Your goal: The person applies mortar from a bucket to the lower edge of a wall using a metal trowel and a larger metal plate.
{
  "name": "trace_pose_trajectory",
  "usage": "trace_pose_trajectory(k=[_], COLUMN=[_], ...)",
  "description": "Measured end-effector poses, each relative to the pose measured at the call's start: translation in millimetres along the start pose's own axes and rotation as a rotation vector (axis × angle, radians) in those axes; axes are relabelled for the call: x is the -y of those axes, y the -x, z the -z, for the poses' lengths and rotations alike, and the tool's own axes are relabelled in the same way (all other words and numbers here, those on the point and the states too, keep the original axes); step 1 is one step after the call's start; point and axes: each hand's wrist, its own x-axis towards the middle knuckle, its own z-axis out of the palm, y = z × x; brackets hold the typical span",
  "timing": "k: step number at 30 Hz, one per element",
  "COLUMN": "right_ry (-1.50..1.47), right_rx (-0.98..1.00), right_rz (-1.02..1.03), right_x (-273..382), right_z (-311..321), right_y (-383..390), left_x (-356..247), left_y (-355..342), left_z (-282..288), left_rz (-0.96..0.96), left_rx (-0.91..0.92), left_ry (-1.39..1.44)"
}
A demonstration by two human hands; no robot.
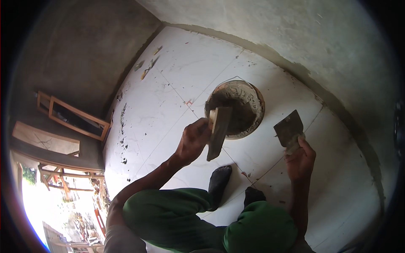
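Observation:
My left hand (195, 140) is closed round the handle of a wooden plastering float (220, 134), its board tilted on edge over the near left rim of a bucket. Grey wet mortar fills part of that bucket (258, 95), whose inner wall is smeared and whose wire handle rests at the far side. In my right hand (301, 159) is a broad scraper (289, 127), gripped by its handle with the flat, mortar-stained blade pointing up and away, right of the bucket and apart from it.
White floor tiles (168, 114) carry mortar crumbs and a few scraps (147, 69) at the far left. A damp mortar band (337, 99) runs along the base of the right wall. Wooden frames (78, 116) stand at the left, near a bright opening. My feet (219, 181) are close to the bucket.

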Motion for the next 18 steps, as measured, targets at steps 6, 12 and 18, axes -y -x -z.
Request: trace_pose_trajectory(k=[6,12,18], right_ry=[-0.007,-0.051,0.244], right_rx=[0.055,0.118,0.041], right_rz=[-0.09,-0.154,0.062], right_x=[-15.7,-26.9,-33.4], right_z=[-0.7,11.4,-72.1], right_y=[-16.3,-49.5,-74.4], left_x=[8.1,8.3,29.4], left_y=[62.3,53.1,2.6], left_z=[65.4,125.5,146.7], left_rz=[0.116,0.056,0.071], left_rx=[-0.204,-0.408,-0.375], left_ry=[0.141,0.077,0.264])
